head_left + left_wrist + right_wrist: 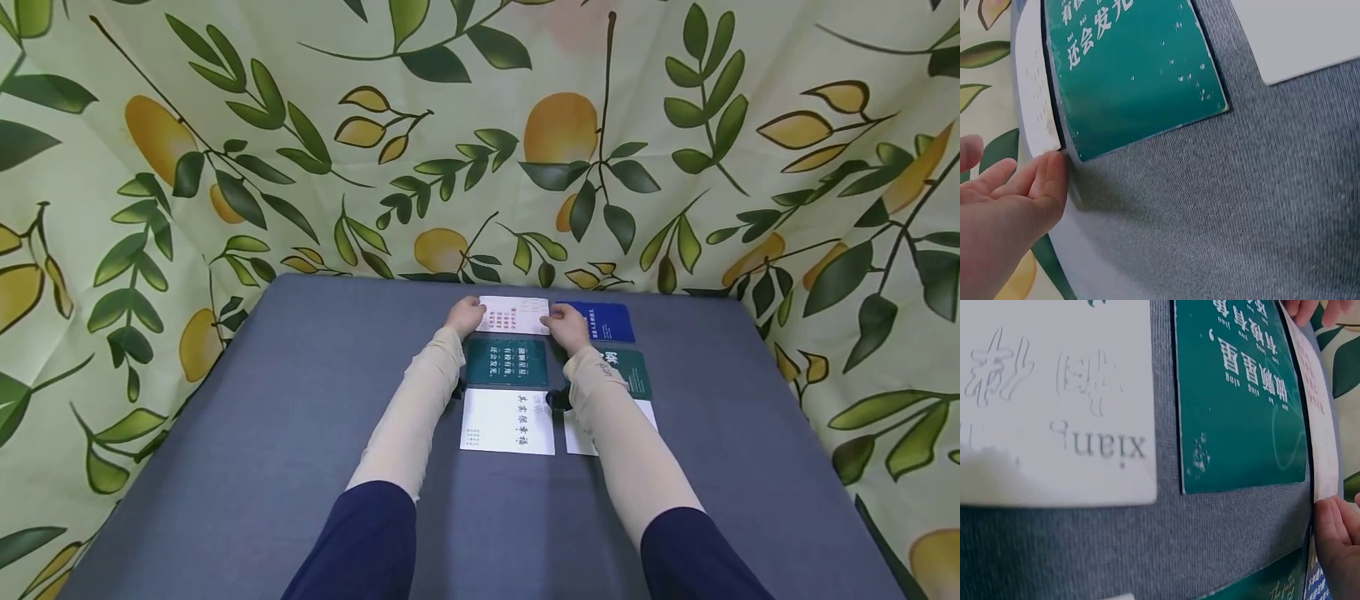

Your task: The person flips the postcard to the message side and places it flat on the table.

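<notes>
At the far side of the table lies a pale pink-white card point(514, 316) with red printed text. My left hand point(465, 316) holds its left edge; in the left wrist view, the fingertips of the left hand point(1010, 206) meet the card's corner. The opposite edge is pinched by my right hand point(567, 327), whose thumb and finger point(1332, 519) show at the corner in the right wrist view. Just nearer than this card is a dark green card point(507, 362) with white characters. A blue card point(611, 323) sits beside the right hand, partly covered by it.
Closer in lie a white card point(507, 423) with black characters and another white card point(581, 435), mostly under the right forearm. A second green card point(633, 372) is also partly hidden there. The grey tabletop point(300, 433) meets a leaf-patterned cloth point(450, 167) at the back.
</notes>
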